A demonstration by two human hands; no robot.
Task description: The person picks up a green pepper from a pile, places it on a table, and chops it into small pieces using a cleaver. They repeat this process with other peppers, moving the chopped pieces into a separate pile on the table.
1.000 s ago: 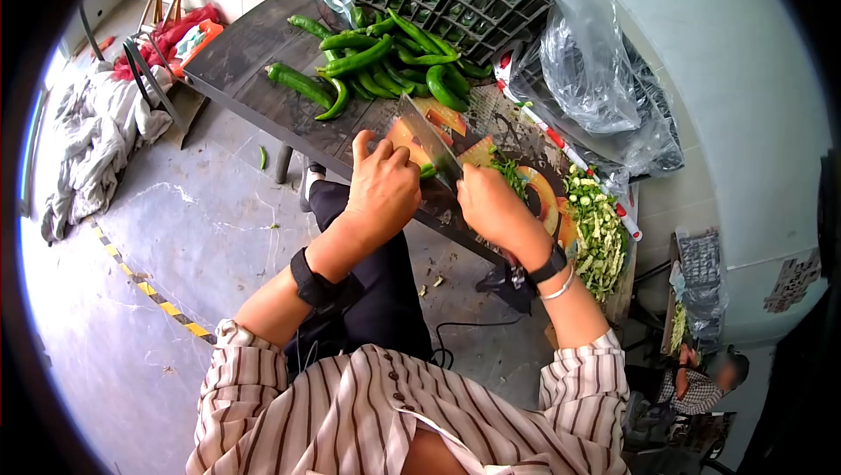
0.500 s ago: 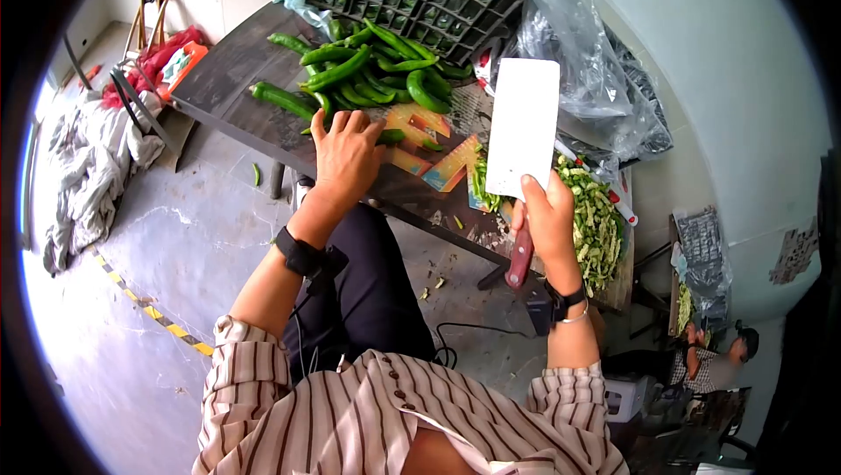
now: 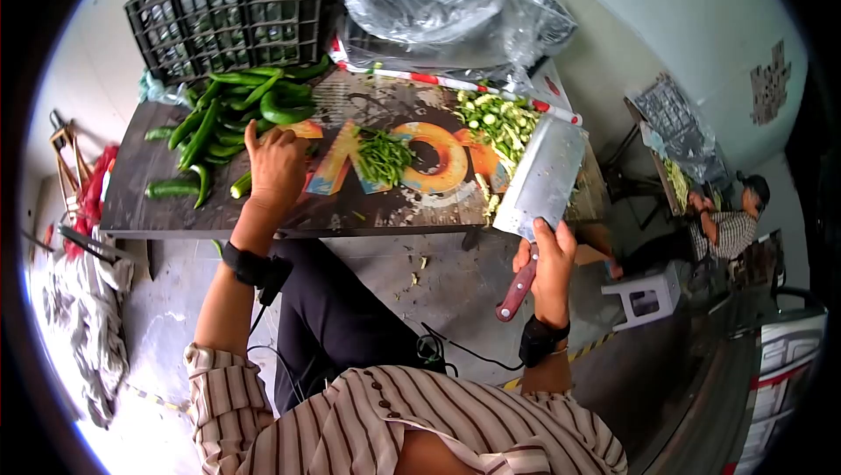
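Observation:
My left hand (image 3: pixel 279 164) is closed over a long green pepper (image 3: pixel 241 184) on the dark table, its fingers curled around it. One end of that pepper shows beside my wrist; the hand hides its middle. A pile of whole green peppers (image 3: pixel 210 129) lies just beyond and left of this hand. In my right hand (image 3: pixel 552 269), the red-brown handle of a cleaver (image 3: pixel 545 173) is gripped, its broad blade pointing up and away over the table's right part. Between my hands lies a small heap of cut green pepper strips (image 3: pixel 383 158). Partly behind the blade is a larger heap of chopped pepper (image 3: pixel 499 125).
A black plastic crate (image 3: pixel 228 24) and clear plastic sheeting (image 3: pixel 420 2) stand along the back of the table (image 3: pixel 131 204). A red-and-white strip (image 3: pixel 455 83) runs along the back. At right, another person (image 3: pixel 731 221) sits near a white stool (image 3: pixel 644 295).
The view has swung to the right, showing more of the table. The cleaver has tilted so its blade leans to the right. My left hand is still on the pepper.

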